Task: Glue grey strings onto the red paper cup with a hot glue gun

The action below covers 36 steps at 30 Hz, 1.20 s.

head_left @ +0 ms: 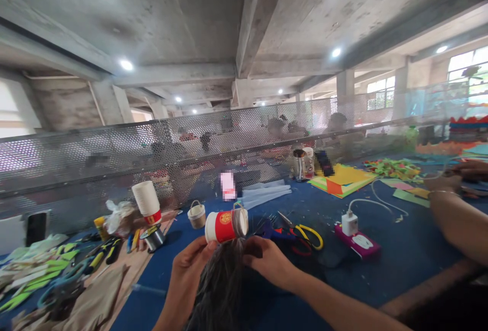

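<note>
My left hand (189, 265) and my right hand (269, 261) are raised together over a blue table (400, 254). Between them they hold a bundle of grey yarn-like strands (221, 285) that hangs down from a red and white paper cup (225, 225) lying on its side. Left fingers pinch at the cup's base end. Right fingers close on the strands just under the cup's open end.
A stack of paper cups (147, 201), a tape roll (153, 237), a small basket cup (197, 214) and yellow-handled scissors (307, 232) lie nearby. A charger (356, 234), coloured paper (343, 178) and another person's arm (457, 219) are at right. A perforated metal screen (190, 143) runs behind.
</note>
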Tool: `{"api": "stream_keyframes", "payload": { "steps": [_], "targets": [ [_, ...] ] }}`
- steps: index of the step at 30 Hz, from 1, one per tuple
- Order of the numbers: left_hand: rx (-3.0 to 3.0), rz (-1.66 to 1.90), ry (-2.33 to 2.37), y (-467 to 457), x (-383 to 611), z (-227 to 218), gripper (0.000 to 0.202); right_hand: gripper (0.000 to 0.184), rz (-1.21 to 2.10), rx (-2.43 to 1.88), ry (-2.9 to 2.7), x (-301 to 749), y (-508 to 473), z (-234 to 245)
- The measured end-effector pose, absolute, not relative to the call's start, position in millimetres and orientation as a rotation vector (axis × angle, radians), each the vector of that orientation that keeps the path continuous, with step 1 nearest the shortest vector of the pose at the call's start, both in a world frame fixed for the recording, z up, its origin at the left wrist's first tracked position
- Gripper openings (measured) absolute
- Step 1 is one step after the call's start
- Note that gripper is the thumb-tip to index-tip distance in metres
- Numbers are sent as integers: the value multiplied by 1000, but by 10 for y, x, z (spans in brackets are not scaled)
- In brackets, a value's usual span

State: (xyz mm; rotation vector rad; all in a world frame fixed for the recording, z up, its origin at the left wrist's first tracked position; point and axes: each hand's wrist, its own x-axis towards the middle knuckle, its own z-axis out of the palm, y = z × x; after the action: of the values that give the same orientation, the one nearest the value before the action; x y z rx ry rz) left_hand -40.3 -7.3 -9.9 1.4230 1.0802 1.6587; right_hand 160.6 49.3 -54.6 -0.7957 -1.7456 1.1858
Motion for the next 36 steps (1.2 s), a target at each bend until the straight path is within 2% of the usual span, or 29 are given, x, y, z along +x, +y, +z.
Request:
{"api": "stream_keyframes", "payload": {
  "steps": [13, 22, 26, 33, 36],
  "targets": [
    [1482, 1654, 1165, -76, -410, -111, 34, 18, 1233, -758, -1709, 1624, 502, -526],
    [1337, 1696, 1071, -46, -399, -102, 38, 35, 1503, -646, -1474, 1605, 508, -434],
    [1235, 1721, 964, -42, -374, -90, 35, 47, 1491, -648, -1435, 1471, 559, -512],
    [1044, 1614, 810, -33, -314, -98, 31, 26, 1431, -602, -1457, 1447, 541, -423],
    [978, 1611, 797, -15, -291, -113, 30, 29, 1409, -665, -1501, 1496, 496, -411]
  ]
}}
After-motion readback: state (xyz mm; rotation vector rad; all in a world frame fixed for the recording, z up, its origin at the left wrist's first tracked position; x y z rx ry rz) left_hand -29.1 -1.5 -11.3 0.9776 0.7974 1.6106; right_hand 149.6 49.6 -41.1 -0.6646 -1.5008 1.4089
